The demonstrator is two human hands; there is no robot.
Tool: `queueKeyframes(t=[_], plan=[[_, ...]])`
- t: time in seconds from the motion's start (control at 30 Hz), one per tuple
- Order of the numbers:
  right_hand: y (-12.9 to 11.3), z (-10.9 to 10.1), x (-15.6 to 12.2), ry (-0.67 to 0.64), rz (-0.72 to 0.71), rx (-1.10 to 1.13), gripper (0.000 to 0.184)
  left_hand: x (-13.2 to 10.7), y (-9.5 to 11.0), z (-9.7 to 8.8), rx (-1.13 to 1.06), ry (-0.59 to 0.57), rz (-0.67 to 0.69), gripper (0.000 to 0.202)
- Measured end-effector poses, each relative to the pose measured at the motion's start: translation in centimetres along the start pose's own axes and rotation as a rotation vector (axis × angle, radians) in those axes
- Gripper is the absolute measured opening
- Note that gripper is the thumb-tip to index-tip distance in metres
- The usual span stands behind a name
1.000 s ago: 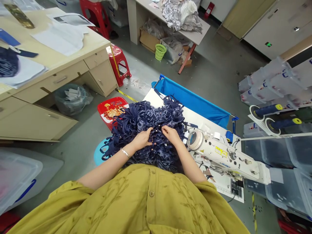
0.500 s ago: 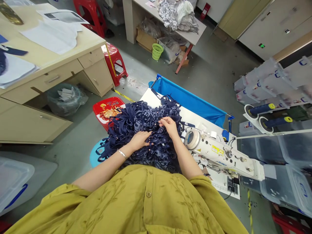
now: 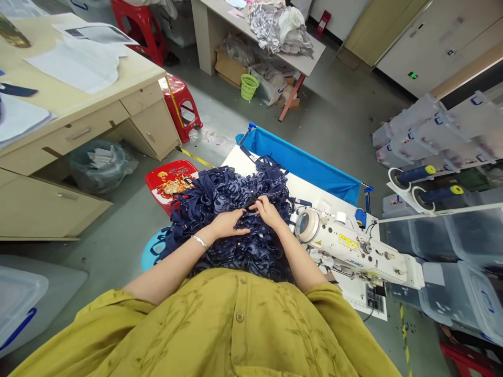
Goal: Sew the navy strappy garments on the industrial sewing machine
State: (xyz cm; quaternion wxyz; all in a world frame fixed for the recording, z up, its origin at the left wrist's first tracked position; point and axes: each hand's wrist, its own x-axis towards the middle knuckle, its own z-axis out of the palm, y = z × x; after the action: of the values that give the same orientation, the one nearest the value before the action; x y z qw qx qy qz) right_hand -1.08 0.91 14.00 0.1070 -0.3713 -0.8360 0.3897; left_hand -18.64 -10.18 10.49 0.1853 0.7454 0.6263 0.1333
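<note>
A large heap of dark blue strappy garments (image 3: 236, 193) lies before me on the white sewing table. My left hand (image 3: 228, 224) rests on the heap, its thumb spread away from the fingers; a silver bangle is on that wrist. Close by on the right, my right hand (image 3: 268, 212) has its fingers bent together on a bit of the dark blue cloth, and the fingertips are partly lost against the fabric. Both hands nearly meet at the middle of the heap. A white sewing machine (image 3: 353, 243) stands just right of my right forearm.
Behind the table hangs a blue cloth bin (image 3: 306, 165). A red printed stool (image 3: 167, 183) and a light blue round seat (image 3: 151, 251) border the heap on the left. Thread cones (image 3: 416, 175) stand at right, near stacked plastic boxes (image 3: 432, 136). A wooden desk (image 3: 94, 112) fills the upper left.
My right hand has come down and slightly left, nearer my left hand. My left hand stays in nearly the same place, its thumb now more plainly spread. The view has shifted slightly.
</note>
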Motion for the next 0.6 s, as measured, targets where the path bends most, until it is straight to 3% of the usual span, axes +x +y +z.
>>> queueKeyframes(t=[0.1,0.27,0.37,0.47,0.6], plan=[[0.2,-0.5,-0.1,0.076,0.045,-0.154,0.014,-0.3,0.8,0.1,0.049,0.031,-0.021,0.059],[-0.5,0.0,0.2,0.079,0.001,-0.204,0.011,-0.8,1.4,0.6,0.101,0.068,-0.023,0.054],[-1.8,-0.2,0.9,0.139,-0.060,-0.006,0.019,-0.9,1.3,0.8,0.108,0.077,0.000,0.054],[-3.3,-1.1,2.4,0.324,-0.152,0.194,0.027,-1.0,1.2,0.7,0.123,0.084,0.026,0.053],[-3.5,-1.4,4.7,0.371,-0.244,-0.123,0.024,-1.3,1.2,0.3,0.159,0.095,0.065,0.054]])
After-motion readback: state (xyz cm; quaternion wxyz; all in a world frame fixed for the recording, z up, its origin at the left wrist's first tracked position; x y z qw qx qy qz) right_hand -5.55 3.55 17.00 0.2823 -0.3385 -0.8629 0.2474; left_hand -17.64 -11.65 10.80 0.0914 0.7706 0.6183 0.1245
